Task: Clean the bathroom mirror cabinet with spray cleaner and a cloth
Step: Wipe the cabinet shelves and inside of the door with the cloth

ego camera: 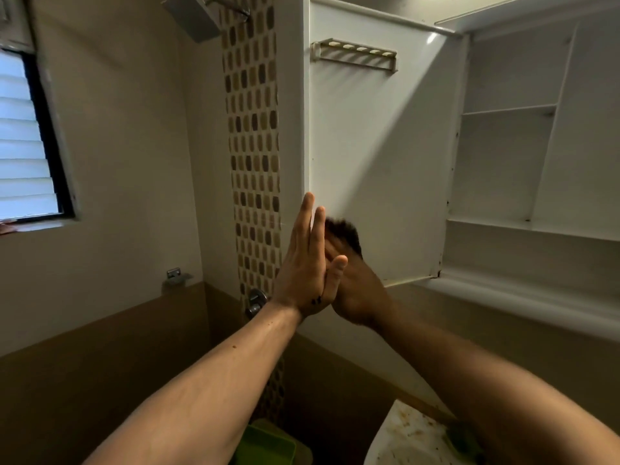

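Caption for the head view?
Left hand flat at the edge of the open cabinet door; blurred right hand on its inner face.

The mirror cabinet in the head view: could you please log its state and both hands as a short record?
cabinet door: swung open, inner face toward the camera
slotted rack: fixed near the door's top
shelves: white, visible inside the cabinet
left hand: flat, fingers straight, at the door's free edge
right hand: low on the door's inner face, blurred; grip cannot be told
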